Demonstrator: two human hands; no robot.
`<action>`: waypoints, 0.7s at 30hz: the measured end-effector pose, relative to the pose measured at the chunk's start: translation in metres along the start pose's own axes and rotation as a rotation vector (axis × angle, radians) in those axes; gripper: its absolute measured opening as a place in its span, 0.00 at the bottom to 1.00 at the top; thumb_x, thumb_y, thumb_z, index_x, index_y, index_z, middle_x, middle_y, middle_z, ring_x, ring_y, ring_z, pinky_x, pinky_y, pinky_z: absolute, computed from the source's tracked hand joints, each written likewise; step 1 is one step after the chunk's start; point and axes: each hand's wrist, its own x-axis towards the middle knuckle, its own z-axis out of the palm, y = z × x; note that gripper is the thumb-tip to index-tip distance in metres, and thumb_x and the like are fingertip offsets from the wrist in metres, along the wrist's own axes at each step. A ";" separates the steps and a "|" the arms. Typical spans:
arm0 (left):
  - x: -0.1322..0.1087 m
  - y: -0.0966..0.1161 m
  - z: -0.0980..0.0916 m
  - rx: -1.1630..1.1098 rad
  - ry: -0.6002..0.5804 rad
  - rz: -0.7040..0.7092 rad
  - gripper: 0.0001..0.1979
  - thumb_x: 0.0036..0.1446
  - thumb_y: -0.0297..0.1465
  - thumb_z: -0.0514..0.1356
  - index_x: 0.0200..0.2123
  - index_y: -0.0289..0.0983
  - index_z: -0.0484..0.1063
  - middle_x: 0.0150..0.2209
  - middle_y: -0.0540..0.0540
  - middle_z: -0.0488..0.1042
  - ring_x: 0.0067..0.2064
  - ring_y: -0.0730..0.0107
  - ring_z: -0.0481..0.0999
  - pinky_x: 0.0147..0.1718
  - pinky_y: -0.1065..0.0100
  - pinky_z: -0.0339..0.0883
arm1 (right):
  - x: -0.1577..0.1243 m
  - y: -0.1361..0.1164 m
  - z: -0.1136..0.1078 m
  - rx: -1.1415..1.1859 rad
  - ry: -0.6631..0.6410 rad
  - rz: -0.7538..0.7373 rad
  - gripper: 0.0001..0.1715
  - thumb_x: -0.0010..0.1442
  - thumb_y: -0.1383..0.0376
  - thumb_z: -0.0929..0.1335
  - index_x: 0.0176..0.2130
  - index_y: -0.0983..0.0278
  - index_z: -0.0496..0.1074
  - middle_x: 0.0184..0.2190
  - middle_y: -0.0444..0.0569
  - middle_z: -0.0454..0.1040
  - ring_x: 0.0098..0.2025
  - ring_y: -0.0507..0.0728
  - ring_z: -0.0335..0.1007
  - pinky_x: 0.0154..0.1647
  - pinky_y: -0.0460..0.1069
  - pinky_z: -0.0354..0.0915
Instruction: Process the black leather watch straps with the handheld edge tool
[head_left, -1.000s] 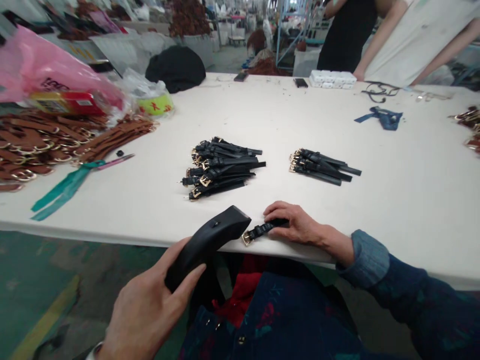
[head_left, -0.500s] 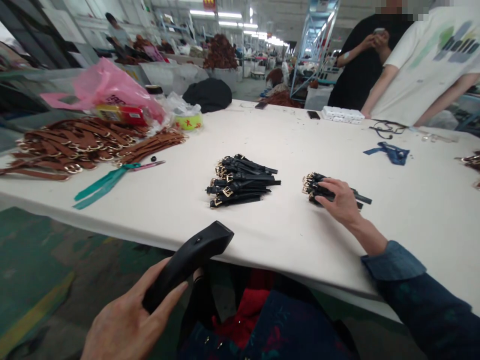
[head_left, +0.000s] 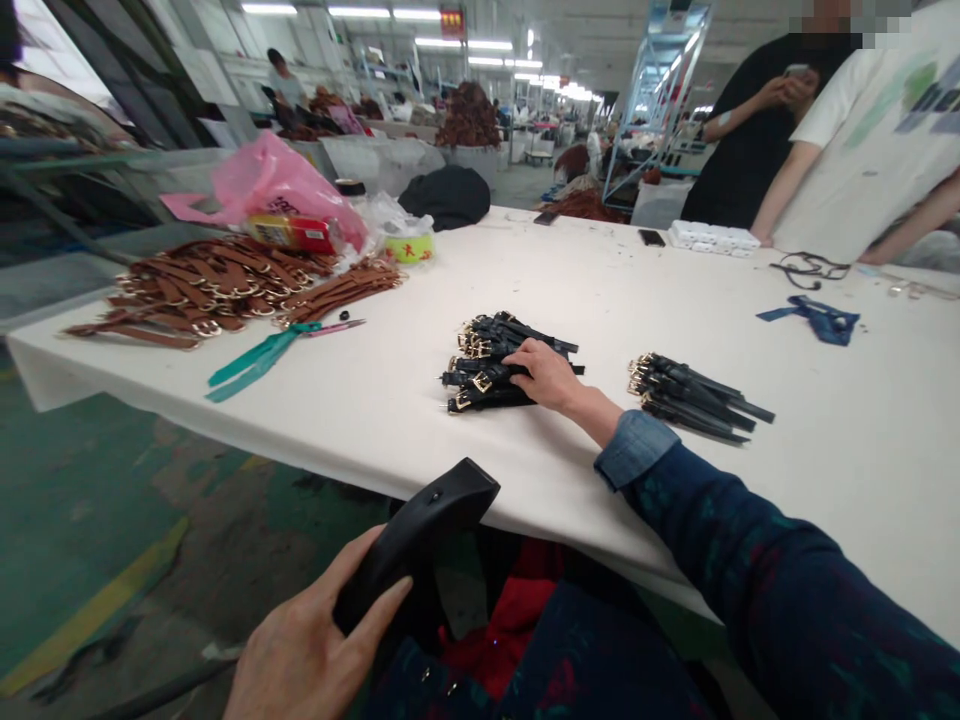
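My right hand (head_left: 547, 375) lies flat on top of a pile of black leather watch straps (head_left: 487, 385) with gold buckles, near the middle of the white table. Its fingers rest on the straps without a visible grip. A second pile of black watch straps (head_left: 694, 398) lies to the right of that hand, apart from it. Below the table edge, my left hand (head_left: 307, 640) is wrapped around a curved black handheld device (head_left: 420, 530) with a small button on its top.
Brown leather straps with buckles (head_left: 210, 290), a teal ribbon (head_left: 259, 365) and a pink plastic bag (head_left: 277, 185) lie at the table's left. A blue strap (head_left: 821, 320) and white power strips (head_left: 712, 237) lie at the right. Two people stand behind the far edge.
My right hand has moved left, from the right pile onto the middle pile. The strap it held near the table edge a second ago now lies out of its hand. The view has swung up and right.
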 end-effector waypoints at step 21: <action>0.003 -0.005 -0.001 0.104 -0.080 0.082 0.28 0.54 0.50 0.52 0.55 0.46 0.63 0.18 0.56 0.72 0.20 0.68 0.73 0.23 0.70 0.64 | -0.139 -0.024 -0.040 0.206 -0.300 -0.010 0.10 0.56 0.71 0.66 0.38 0.62 0.75 0.36 0.50 0.70 0.37 0.55 0.67 0.38 0.48 0.62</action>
